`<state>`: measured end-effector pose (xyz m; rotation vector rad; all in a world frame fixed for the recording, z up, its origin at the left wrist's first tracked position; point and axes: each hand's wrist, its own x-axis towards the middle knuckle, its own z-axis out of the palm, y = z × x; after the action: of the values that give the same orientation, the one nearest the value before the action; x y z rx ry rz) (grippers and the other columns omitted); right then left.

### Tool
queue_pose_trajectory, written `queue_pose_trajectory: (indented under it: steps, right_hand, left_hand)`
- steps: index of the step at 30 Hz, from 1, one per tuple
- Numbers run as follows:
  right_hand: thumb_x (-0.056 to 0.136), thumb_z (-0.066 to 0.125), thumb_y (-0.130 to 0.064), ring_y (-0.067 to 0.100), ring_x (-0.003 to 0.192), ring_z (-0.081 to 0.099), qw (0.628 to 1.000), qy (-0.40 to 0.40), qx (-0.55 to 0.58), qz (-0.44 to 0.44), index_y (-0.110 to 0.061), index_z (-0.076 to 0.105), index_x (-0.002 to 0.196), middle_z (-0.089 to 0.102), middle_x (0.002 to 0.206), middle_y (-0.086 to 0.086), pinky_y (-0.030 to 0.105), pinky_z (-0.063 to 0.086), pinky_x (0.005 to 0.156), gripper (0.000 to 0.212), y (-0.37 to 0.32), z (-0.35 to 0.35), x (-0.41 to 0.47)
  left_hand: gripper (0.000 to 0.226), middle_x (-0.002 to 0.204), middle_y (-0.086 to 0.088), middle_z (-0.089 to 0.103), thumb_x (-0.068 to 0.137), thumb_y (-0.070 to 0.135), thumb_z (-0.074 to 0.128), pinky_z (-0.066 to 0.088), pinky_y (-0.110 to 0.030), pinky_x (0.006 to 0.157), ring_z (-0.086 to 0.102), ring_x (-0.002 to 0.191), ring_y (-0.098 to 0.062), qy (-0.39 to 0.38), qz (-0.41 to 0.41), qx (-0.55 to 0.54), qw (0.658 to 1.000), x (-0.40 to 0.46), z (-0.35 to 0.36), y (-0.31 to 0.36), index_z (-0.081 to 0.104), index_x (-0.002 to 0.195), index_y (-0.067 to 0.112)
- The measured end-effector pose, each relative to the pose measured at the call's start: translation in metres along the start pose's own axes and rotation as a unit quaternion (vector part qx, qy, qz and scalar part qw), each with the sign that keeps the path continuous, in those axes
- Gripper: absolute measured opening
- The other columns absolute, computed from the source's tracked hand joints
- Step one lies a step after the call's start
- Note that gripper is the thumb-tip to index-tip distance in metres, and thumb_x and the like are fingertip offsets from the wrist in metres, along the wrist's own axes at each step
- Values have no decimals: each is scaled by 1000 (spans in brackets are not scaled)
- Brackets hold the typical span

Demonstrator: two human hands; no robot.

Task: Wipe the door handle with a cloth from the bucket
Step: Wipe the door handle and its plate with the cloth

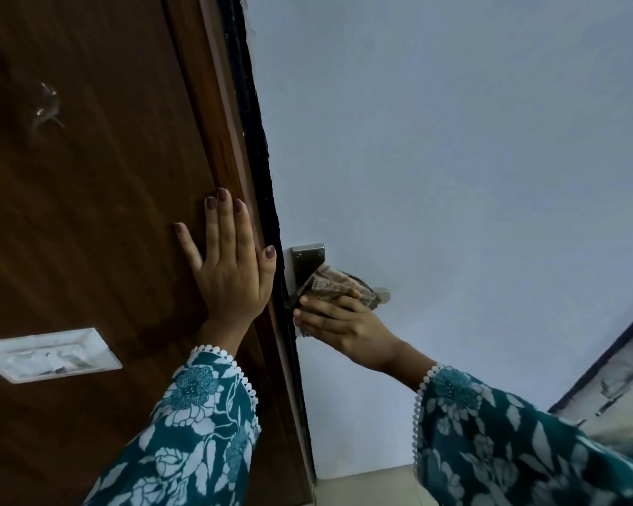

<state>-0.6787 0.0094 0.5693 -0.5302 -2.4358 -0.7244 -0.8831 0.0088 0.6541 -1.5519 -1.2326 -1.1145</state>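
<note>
Right hand (338, 323): closed around a bunched brown patterned cloth (335, 284), fingers pressing it onto the door handle (379, 295). Left hand (227, 261): open, holding nothing, palm and fingers flat against the dark wooden door (88, 213) just left of its edge, apparently bracing it. The handle projects from a metal backplate (307, 257) set on the far side of the door edge, to the right of the left hand; only the plate's upper part and the lever's right tip show, the remainder being under cloth and fingers. Long axis of the lever appears to run left to right, from the plate out toward the pale wall (454, 140). The right hand is on it; the left is near but separated by the door edge. Judgement: wiping is in progress, and the next stroke would need to travel rightward along that axis to reach the uncovered tip. A white plate (48, 354) sits on the door, lower left. The bucket is not in view.
</note>
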Motion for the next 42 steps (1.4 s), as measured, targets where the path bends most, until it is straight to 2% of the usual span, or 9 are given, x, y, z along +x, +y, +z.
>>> queue_pose_trajectory:
  steps: [5, 10, 14, 20, 23, 27, 29, 34, 42]
  right_hand:
    - [99, 47, -18, 17, 138, 38, 997, -16, -73, 19, -32, 52, 135, 46, 144, -15, 37, 30, 104, 38, 27, -16, -32]
    - [98, 50, -16, 20, 135, 43, 996, 9, -80, 36, -28, 55, 132, 52, 141, -9, 41, 36, 104, 37, 10, -6, -8]
    - [97, 47, -14, 18, 125, 54, 993, -35, -110, -11, -26, 69, 111, 65, 125, -9, 38, 42, 98, 29, 1, -1, 18]
    - [87, 51, -18, 10, 123, 55, 967, -106, -202, -114, -25, 76, 94, 70, 112, -15, 35, 29, 107, 27, 4, 1, 25]
    - [93, 50, -19, 13, 126, 53, 986, -69, -149, -42, -31, 72, 103, 66, 121, -15, 39, 40, 106, 27, 4, 2, 21]
    - [101, 24, -13, 21, 129, 50, 989, 5, -73, 129, -37, 61, 122, 58, 136, -1, 40, 30, 106, 49, -9, 6, 13]
    - [101, 24, -13, 21, 130, 48, 983, 28, -71, 170, -40, 56, 127, 56, 138, 4, 38, 26, 108, 49, -14, 8, 10]
    - [94, 48, -50, 24, 126, 53, 977, 25, -94, 190, -38, 59, 125, 58, 135, 5, 41, 28, 106, 35, -19, 14, 14]
    - [93, 53, -36, 21, 111, 59, 970, 21, -44, 239, -14, 59, 124, 65, 119, 2, 38, 35, 97, 39, -7, 3, 17]
  left_hand:
    - [61, 151, -15, 22, 99, 37, 23, -4, -51, 115, 3, 147, -19, -2, -8, 1, 1000, 0, 1, 1, 7, 150, 8]
    - [61, 150, -15, 22, 98, 37, 25, -2, -52, 115, 3, 147, -19, 7, -2, 6, 1000, 0, 2, 1, 7, 150, 8]
    - [61, 150, -14, 22, 99, 37, 23, -4, -51, 115, 6, 146, -20, 3, 2, 2, 1000, -1, 1, 0, 8, 150, 8]
    - [59, 150, -17, 25, 99, 35, 22, -4, -51, 115, 8, 146, -21, 1, 8, 2, 1000, 0, 0, -2, 12, 149, 6]
    - [59, 150, -14, 22, 99, 35, 22, -4, -51, 115, 4, 147, -19, 7, 6, 3, 1000, -1, 0, -1, 13, 149, 6]
    - [59, 150, -16, 28, 99, 35, 22, -3, -51, 115, 4, 147, -19, 8, 7, 3, 1000, -1, 2, -1, 15, 149, 4]
    - [59, 149, -18, 31, 100, 36, 22, -3, -51, 115, 6, 147, -20, 9, 7, 4, 1000, -1, 2, -1, 15, 149, 4]
    - [60, 148, -19, 32, 99, 36, 23, -3, -51, 115, 4, 147, -19, 12, 7, 13, 1000, -1, 4, -1, 14, 149, 4]
    - [60, 150, -17, 27, 99, 36, 22, -1, -52, 115, 6, 147, -20, 32, 14, 11, 999, -4, 7, -4, 9, 150, 8]
